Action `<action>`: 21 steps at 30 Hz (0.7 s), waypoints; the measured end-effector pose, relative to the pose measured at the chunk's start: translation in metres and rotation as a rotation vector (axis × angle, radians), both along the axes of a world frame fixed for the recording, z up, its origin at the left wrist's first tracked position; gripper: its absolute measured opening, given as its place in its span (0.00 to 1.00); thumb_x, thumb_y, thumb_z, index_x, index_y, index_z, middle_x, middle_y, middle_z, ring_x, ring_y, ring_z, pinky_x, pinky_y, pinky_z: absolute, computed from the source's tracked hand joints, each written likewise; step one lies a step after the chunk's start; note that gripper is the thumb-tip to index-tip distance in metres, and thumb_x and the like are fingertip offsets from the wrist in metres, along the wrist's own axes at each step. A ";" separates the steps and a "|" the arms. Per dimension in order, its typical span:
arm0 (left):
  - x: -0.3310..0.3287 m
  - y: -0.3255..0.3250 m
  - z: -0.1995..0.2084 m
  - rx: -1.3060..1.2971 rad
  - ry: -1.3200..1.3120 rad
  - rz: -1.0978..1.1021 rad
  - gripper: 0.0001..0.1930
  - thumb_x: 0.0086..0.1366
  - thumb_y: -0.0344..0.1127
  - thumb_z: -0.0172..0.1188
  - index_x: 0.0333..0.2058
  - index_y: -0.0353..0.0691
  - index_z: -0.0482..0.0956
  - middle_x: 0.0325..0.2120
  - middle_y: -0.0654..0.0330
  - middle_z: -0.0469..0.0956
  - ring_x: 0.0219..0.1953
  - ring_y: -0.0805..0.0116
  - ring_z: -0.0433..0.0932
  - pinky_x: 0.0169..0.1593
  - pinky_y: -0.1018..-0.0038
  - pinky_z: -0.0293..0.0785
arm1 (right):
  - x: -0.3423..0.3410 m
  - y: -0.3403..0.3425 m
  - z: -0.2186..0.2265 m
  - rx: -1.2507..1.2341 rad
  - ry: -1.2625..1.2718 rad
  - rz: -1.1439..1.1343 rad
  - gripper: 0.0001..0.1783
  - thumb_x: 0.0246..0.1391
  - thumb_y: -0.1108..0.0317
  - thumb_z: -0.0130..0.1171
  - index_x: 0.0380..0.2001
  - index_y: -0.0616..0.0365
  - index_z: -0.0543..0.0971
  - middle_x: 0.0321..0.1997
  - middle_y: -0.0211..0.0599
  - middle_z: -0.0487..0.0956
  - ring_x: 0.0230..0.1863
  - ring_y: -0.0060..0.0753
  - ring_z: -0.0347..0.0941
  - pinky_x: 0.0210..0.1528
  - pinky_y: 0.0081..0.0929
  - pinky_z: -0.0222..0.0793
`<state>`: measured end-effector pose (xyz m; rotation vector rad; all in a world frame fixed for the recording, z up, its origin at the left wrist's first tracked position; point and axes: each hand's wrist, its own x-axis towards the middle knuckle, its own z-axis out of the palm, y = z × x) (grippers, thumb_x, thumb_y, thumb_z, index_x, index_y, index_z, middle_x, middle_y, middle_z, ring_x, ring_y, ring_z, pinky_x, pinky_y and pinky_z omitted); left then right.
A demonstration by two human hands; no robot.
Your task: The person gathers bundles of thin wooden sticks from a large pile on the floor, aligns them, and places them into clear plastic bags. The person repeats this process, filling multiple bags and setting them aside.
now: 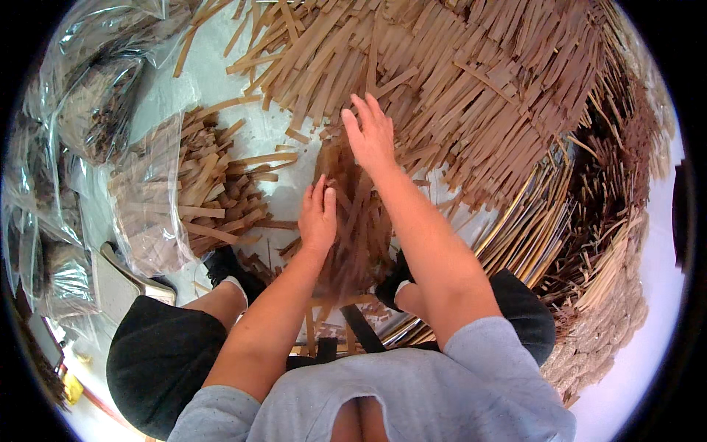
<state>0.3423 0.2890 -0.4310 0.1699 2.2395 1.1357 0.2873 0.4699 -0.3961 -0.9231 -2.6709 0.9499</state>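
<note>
My left hand point(318, 214) lies flat, fingers together, against the side of a small heap of thin brown wooden strips point(357, 221) between my feet. My right hand point(370, 136) reaches farther out, fingers spread and palm down, touching strips at the near edge of a very large pile of wooden strips point(456, 81). Neither hand grips anything that I can see. My forearms come up from below and hide part of the small heap.
A clear plastic bag of short wooden strips point(184, 199) lies to the left, with more plastic bags point(88, 96) beyond it. Long bundled strips point(530, 228) curve along the right. My black shoes point(224, 265) rest on the pale floor point(258, 132).
</note>
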 end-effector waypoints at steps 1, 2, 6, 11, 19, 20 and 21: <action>0.001 0.000 0.000 -0.016 0.006 -0.023 0.29 0.69 0.60 0.38 0.63 0.53 0.61 0.63 0.45 0.57 0.63 0.49 0.59 0.63 0.60 0.56 | -0.004 0.004 -0.005 0.045 -0.058 0.083 0.27 0.63 0.48 0.41 0.56 0.54 0.72 0.64 0.48 0.64 0.65 0.50 0.58 0.66 0.41 0.51; 0.000 0.002 0.007 -0.032 0.010 -0.044 0.30 0.69 0.60 0.38 0.63 0.53 0.61 0.63 0.46 0.57 0.63 0.49 0.60 0.63 0.60 0.56 | -0.004 0.002 -0.009 -0.042 -0.294 0.164 0.29 0.62 0.47 0.41 0.56 0.55 0.71 0.64 0.49 0.65 0.65 0.49 0.59 0.66 0.41 0.51; -0.003 0.001 0.002 -0.043 -0.014 0.000 0.32 0.68 0.61 0.40 0.63 0.50 0.61 0.64 0.47 0.55 0.60 0.49 0.64 0.63 0.61 0.57 | 0.007 -0.011 -0.013 -0.355 -0.653 0.309 0.30 0.61 0.44 0.41 0.53 0.57 0.74 0.59 0.51 0.69 0.61 0.52 0.63 0.64 0.41 0.56; -0.014 -0.017 -0.013 0.141 -0.157 0.144 0.33 0.67 0.60 0.44 0.64 0.46 0.59 0.64 0.49 0.55 0.64 0.54 0.59 0.65 0.63 0.54 | 0.065 0.032 -0.021 -0.232 0.129 -0.245 0.22 0.58 0.52 0.49 0.47 0.54 0.78 0.48 0.46 0.78 0.52 0.46 0.73 0.55 0.34 0.66; -0.005 -0.031 0.001 0.190 -0.219 -0.233 0.55 0.50 0.49 0.70 0.67 0.37 0.43 0.64 0.45 0.54 0.65 0.52 0.56 0.66 0.63 0.52 | 0.246 -0.074 -0.194 -0.709 -0.202 -0.565 0.20 0.62 0.64 0.39 0.53 0.60 0.70 0.50 0.46 0.75 0.50 0.47 0.70 0.52 0.38 0.65; -0.009 -0.051 0.003 0.112 -0.133 -0.229 0.57 0.48 0.50 0.72 0.67 0.37 0.43 0.64 0.45 0.54 0.65 0.52 0.57 0.66 0.63 0.53 | 0.158 -0.098 -0.077 -0.901 -0.298 -0.584 0.23 0.60 0.56 0.44 0.46 0.67 0.74 0.48 0.56 0.76 0.46 0.55 0.73 0.51 0.42 0.65; -0.011 -0.047 0.008 0.103 -0.071 -0.290 0.59 0.46 0.51 0.73 0.67 0.36 0.43 0.63 0.46 0.55 0.64 0.51 0.57 0.66 0.63 0.53 | 0.152 -0.081 -0.071 -0.805 -0.367 -0.501 0.24 0.58 0.56 0.47 0.45 0.66 0.75 0.46 0.55 0.76 0.45 0.54 0.74 0.51 0.41 0.66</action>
